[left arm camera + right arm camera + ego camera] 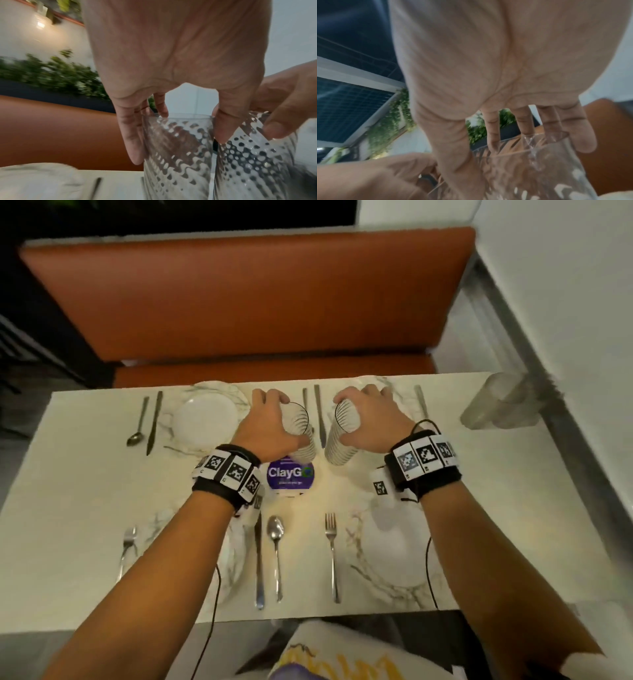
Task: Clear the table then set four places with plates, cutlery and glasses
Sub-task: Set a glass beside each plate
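Note:
Two clear dimpled glasses hang side by side above the middle of the marble table (85, 474). My left hand (270, 419) grips the left glass (303, 440) by its rim from above; in the left wrist view its fingers (132, 135) and thumb clasp that glass (176, 155). My right hand (370, 416) grips the right glass (339, 443) the same way, fingers curled over the rim of the glass (539, 169). White plates lie at far left (205, 416) and near right (397, 546); two more are partly hidden under my arms. Cutlery lies beside each plate.
A purple round ClayGo sign (290, 474) stands at the table's centre, just below the glasses. An orange bench (246, 302) runs along the far side. A stack of clear glasses (500, 402) sits at the far right corner. A knife (259, 559), spoon (275, 549) and fork (332, 556) lie near me.

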The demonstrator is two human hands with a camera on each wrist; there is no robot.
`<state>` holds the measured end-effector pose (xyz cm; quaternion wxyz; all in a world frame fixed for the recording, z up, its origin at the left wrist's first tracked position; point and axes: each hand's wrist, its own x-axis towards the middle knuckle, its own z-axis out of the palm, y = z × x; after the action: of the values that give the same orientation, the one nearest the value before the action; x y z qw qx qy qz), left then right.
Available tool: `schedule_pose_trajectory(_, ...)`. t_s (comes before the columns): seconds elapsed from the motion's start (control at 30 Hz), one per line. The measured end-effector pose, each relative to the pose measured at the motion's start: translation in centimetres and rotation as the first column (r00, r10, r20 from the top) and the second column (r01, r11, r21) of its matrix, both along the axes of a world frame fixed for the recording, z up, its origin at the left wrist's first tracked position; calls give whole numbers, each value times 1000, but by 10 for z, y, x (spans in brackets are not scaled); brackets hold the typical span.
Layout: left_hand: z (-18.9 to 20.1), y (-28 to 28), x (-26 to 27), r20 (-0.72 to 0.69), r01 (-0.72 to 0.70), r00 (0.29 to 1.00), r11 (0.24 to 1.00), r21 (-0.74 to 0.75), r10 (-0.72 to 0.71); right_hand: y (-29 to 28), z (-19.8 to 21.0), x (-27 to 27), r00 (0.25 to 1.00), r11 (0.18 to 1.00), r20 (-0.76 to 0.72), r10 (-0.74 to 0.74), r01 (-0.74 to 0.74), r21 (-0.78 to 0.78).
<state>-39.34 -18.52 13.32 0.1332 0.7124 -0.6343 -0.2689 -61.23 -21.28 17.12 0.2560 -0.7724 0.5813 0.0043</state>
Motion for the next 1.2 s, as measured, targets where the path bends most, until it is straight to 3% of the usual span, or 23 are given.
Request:
schedule_pose_trajectory(0.2, -16, 48, 152, 21, -211, 977, 977, 27, 211, 28, -41, 158, 981, 980, 28, 191, -192, 57)
schedule_pose_trajectory(0.37, -38, 72, 220, 42, -313, 949, 948, 52, 311, 45, -67, 226, 962, 961, -25, 270, -268, 73)
schedule_pose_trajectory(0.6, -61, 83, 257, 26, -340, 940, 938, 63, 339, 55, -85, 239, 947, 950, -79, 310, -306, 66)
schedule_pose_trajectory(1.0, -59, 79, 278, 84, -384, 922, 921, 70, 378, 64, -91, 228, 937, 944, -125, 325, -315, 95)
schedule_pose_trajectory(1.2, -54, 78, 274, 215, -353, 920, 930, 100, 327, 67, -94, 228, 944, 947, -101, 313, -302, 112)
